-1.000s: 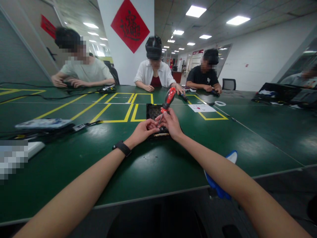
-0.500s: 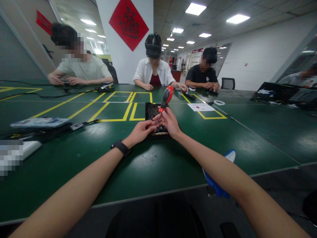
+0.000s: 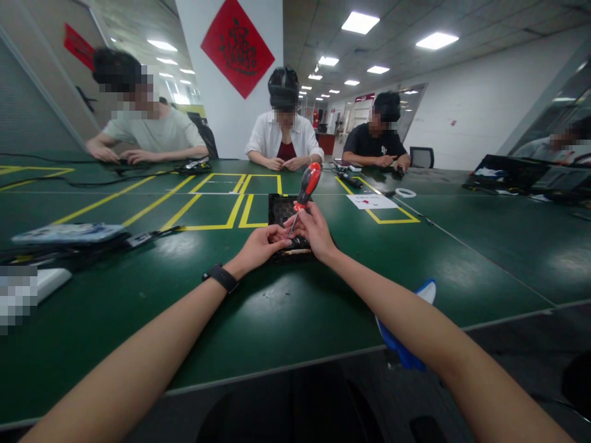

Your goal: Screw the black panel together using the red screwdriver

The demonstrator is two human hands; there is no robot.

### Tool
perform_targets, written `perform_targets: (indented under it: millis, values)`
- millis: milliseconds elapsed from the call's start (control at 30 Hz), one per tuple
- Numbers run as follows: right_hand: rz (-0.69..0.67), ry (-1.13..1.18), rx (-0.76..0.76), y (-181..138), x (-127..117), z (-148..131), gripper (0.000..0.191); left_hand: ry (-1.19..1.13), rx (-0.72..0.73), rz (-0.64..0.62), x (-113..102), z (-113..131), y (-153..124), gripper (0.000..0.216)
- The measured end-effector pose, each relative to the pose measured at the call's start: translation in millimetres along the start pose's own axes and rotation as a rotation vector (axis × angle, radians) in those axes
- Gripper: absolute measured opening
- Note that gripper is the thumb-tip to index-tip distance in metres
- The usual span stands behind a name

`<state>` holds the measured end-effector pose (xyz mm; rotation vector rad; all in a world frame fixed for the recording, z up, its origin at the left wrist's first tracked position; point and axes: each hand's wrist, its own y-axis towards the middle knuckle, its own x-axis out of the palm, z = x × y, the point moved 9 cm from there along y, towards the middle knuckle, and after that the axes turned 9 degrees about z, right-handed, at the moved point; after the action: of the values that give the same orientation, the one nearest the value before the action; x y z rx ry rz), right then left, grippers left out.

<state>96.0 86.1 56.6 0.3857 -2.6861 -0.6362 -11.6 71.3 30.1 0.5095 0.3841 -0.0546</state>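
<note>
My right hand (image 3: pixel 316 231) is closed round the shaft of a red-handled screwdriver (image 3: pixel 307 183), which stands nearly upright with its tip down. The tip points into a black flat device (image 3: pixel 281 212) lying open on the green table (image 3: pixel 286 307). My left hand (image 3: pixel 261 246) rests at the device's near left edge, fingers pinched together right by the screwdriver tip; what they hold is too small to make out. A black watch sits on my left wrist.
Three people sit across the table, hands busy at their own places. Yellow tape lines (image 3: pixel 203 209) mark the table. A white sheet (image 3: pixel 373 201) and a tape ring (image 3: pixel 406 192) lie right of the device. Cables and flat devices (image 3: pixel 69 235) lie at left. A blue-and-white object (image 3: pixel 404 351) hangs at the near edge.
The screwdriver handle has tipped a little to the left. Both hands stay at the device. The person in white has brought both hands together.
</note>
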Motion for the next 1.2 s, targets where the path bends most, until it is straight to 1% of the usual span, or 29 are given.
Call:
perform_targets:
  millis: [167,367,500,600,700,900,1000,1133,1200]
  values:
    - [-0.005,-0.023,0.016,0.5,0.2,0.8,0.035,0.005,0.027,-0.034,2.3,-3.2,0.3,0.031]
    - [-0.022,0.007,0.045,0.5,1.2,3.5,0.035,0.007,0.033,-0.063,4.5,-3.1,-1.4,0.032]
    - [0.011,0.018,0.017,1.0,-1.5,1.0,0.031,0.015,0.029,-0.047,2.8,-1.2,-1.1,0.033]
    - [0.025,0.021,0.008,1.7,-2.9,0.7,0.029,0.018,-0.005,-0.012,0.6,-2.6,-0.3,0.033]
    - [0.04,0.016,0.002,1.9,-4.0,0.7,0.029,-0.013,-0.023,-0.008,1.7,-3.0,0.2,0.035]
    - [0.06,0.002,-0.024,0.3,-2.5,-4.3,0.031,-0.005,-0.016,-0.011,2.8,-5.1,0.4,0.033]
    - [0.07,-0.003,-0.019,-0.2,-2.8,-4.4,0.033,0.032,0.021,-0.004,1.6,-3.0,-0.5,0.031]
    - [0.033,0.045,0.027,0.6,-3.0,2.1,0.029,0.032,0.04,-0.03,2.1,-0.5,-1.2,0.03]
    - [0.008,0.067,0.041,1.2,-2.8,4.6,0.029,0.01,0.037,-0.04,2.1,-0.3,-1.0,0.031]
